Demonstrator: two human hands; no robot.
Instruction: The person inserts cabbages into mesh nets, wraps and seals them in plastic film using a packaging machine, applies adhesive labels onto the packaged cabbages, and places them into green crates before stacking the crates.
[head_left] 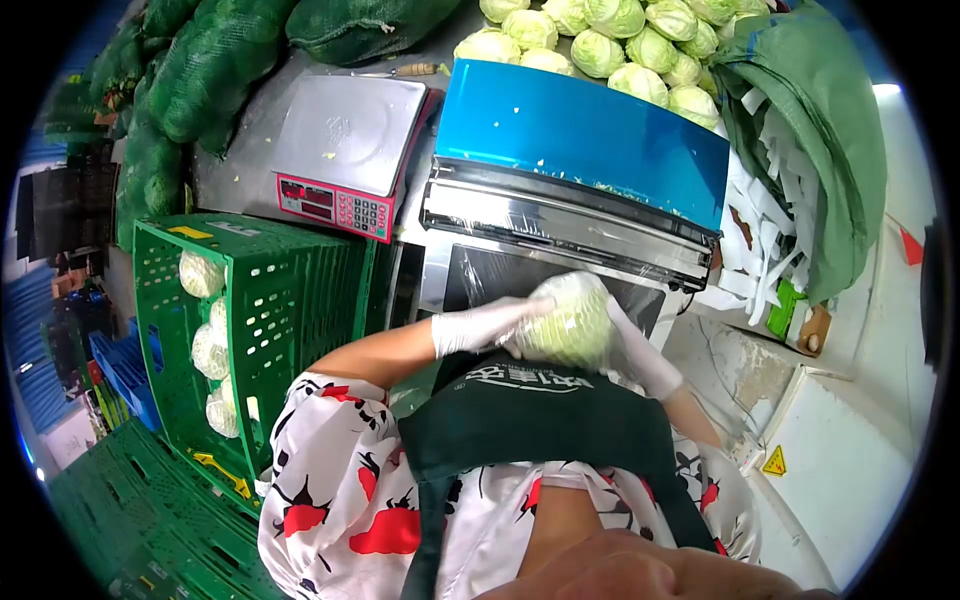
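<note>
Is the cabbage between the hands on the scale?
No, the left hand and right hand hold the cabbage away from the scale.

A: What is held there, please?
B: A pale green cabbage [574, 322] – it seems covered by clear film. The left hand [488, 326], in white glove, is on its left side; the right hand [640, 352], gloved also, is on its right.
A: And what is in front?
B: A machine with blue top [580, 140], and just left of it, on the surface [235, 185], a red-edged scale [352, 135].
A: Are there more cabbages?
B: Yes – a pile [650, 48] behind the machine, and several heads [203, 275] inside the green crate [320, 290]. To the right stands a green sack [835, 150].
</note>
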